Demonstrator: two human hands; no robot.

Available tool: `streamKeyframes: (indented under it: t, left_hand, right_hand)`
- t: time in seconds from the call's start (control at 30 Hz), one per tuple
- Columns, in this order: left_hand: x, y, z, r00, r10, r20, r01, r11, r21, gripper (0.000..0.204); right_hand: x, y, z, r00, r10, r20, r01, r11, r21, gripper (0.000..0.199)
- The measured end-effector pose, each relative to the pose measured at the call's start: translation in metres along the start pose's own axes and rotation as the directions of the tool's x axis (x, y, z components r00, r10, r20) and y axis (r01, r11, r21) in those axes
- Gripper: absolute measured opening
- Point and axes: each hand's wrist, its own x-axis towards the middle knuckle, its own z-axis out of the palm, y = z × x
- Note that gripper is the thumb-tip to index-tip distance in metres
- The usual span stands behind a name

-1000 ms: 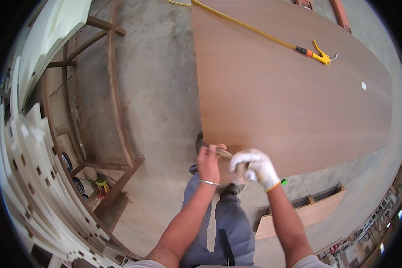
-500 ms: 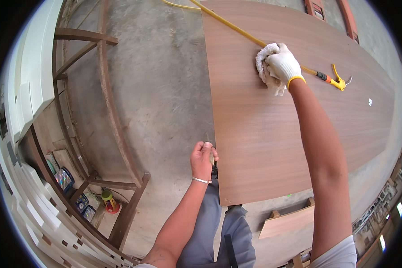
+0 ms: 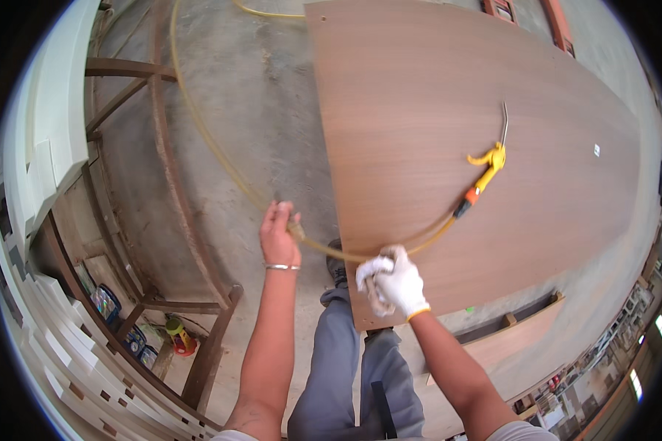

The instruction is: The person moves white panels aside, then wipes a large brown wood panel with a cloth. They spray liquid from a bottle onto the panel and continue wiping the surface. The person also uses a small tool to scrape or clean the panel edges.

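Observation:
My bare left hand (image 3: 278, 234), with a band at the wrist, is closed on a small tool with a tan handle (image 3: 296, 228); its thin tip is blurred. My right hand (image 3: 403, 283), in a white glove, grips a whitish cloth (image 3: 376, 288) over the near left corner of a large wood-grain panel (image 3: 449, 95). A yellow air hose (image 3: 206, 136) curves past both hands; whether either one touches it I cannot tell. It ends in a yellow air blow gun (image 3: 496, 160) with a bent metal nozzle, lying on the panel.
A brown wooden frame (image 3: 171, 158) stands at the left beside stacked white slats (image 3: 51, 151). A red and yellow container (image 3: 179, 336) sits low at the left. Orange metal pieces (image 3: 559, 22) are at the far right. Grey concrete floor (image 3: 254, 95) borders the panel.
My right hand has come nearer with the cloth, to the panel's near left corner. The hose now bows toward me and the blow gun has swung and shifted left. My left hand has moved left and up.

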Motion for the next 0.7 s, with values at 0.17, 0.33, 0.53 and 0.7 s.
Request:
streamKeyframes:
  t: [0.17,0.33,0.53,0.7]
  left_hand:
    - [-0.044,-0.068,-0.106,0.97,-0.228,-0.084,0.241,0.951,0.192,0.012]
    - [-0.096,-0.159,-0.189,0.905,-0.399,-0.146,0.423,0.818,0.39,0.013]
    - [-0.116,-0.232,-0.211,0.856,-0.487,-0.17,0.502,0.708,0.497,0.018]
    - [-0.117,-0.288,-0.203,0.857,-0.494,-0.147,0.515,0.822,0.242,0.018]
  right_hand:
    - [-0.072,0.105,0.026,0.969,0.135,0.209,-0.112,0.987,-0.116,0.052]
    - [-0.123,0.194,0.051,0.905,0.299,0.302,-0.26,0.952,-0.162,0.056]
    - [-0.186,0.285,0.091,0.947,0.242,0.212,-0.212,0.965,-0.156,0.063]
    - [-0.199,0.343,0.101,0.969,0.21,0.129,-0.21,0.978,-0.015,0.067]
